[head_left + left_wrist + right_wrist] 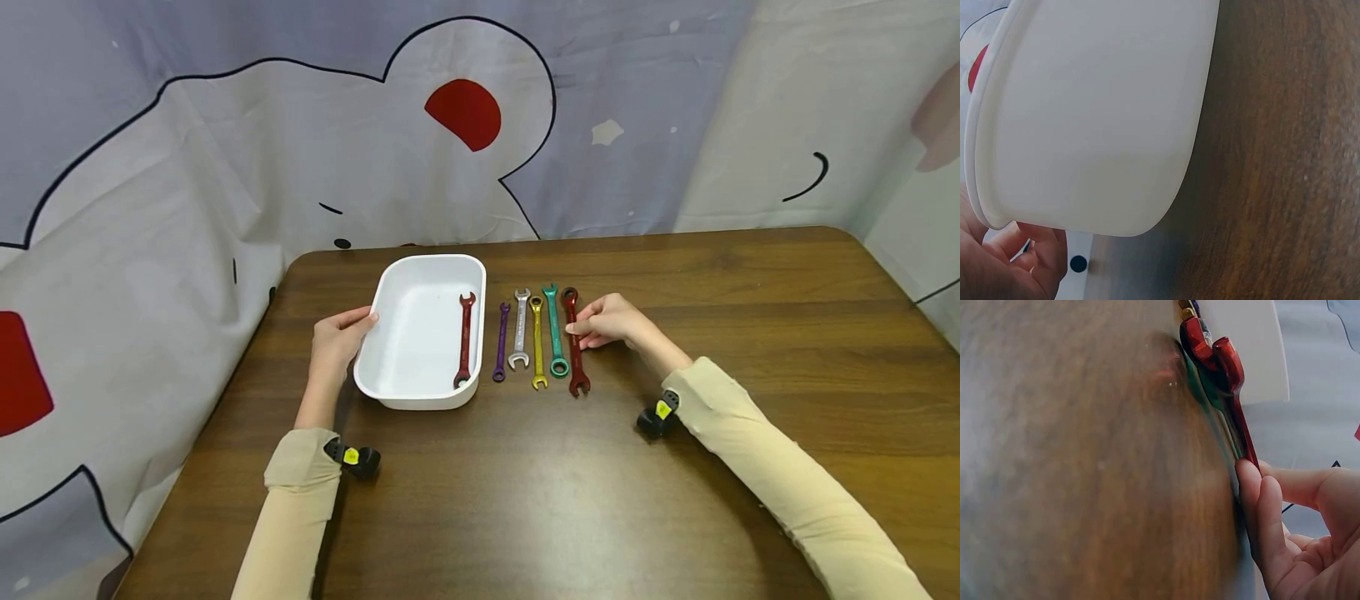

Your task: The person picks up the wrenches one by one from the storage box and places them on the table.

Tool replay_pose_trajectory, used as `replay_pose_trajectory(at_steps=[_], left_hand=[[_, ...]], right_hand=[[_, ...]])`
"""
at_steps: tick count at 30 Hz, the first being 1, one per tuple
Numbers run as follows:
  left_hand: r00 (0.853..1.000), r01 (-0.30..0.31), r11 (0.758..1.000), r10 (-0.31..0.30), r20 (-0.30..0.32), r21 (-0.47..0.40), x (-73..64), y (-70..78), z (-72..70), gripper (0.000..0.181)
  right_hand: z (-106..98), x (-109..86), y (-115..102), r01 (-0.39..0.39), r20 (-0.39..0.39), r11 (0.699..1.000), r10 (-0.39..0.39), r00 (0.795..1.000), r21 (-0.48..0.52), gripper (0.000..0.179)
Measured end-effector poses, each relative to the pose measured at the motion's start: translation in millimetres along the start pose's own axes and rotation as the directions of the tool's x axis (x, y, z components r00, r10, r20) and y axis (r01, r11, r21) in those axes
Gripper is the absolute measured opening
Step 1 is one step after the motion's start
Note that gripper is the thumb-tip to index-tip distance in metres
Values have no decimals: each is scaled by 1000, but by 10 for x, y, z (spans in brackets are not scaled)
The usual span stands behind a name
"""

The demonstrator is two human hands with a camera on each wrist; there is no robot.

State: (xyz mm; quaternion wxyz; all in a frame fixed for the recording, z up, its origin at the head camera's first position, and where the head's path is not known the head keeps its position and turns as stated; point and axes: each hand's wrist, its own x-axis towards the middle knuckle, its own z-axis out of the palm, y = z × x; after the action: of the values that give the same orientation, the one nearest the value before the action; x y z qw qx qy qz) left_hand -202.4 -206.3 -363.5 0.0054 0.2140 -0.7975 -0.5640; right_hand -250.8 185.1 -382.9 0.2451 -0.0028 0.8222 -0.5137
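My left hand (337, 348) grips the left rim of a white plastic tray (408, 392), thumb on top and fingers beneath the lip in the left wrist view. Inside the tray, along its right side, lies one dark red wrench (465, 337). My right hand (611, 322) pinches another red wrench (575, 354) at the middle of its shaft. In the right wrist view the open jaw end of this red wrench (1230, 369) points away from the fingers. Left of it lie a green wrench (555, 329), a yellow wrench (537, 346), a silver wrench (520, 329) and a purple wrench (502, 342).
Everything stands on a brown wooden table (480, 500). A printed cloth (337, 150) hangs behind the table and down its left side. Black wrist cameras sit on both sleeves.
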Motion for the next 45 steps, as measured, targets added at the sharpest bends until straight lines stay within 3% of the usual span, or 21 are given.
replay_pose_trajectory(at_steps=[16,26,45], left_hand=[[1000,-5,1000,4,-16,-9,11,4,6,41],[1000,9,1000,-9,-11,-6,14,-3,7,42],[1000,1,1000,-1,-14,-6,10,-1,10,42]], right_hand=[[-7,20,-29,-44,2,998,44,999,-46,34],[-30,60,-26,-94,44,994,97,994,-53,30],[-25,38,-20,-91,43,996,92,995,-20,27]])
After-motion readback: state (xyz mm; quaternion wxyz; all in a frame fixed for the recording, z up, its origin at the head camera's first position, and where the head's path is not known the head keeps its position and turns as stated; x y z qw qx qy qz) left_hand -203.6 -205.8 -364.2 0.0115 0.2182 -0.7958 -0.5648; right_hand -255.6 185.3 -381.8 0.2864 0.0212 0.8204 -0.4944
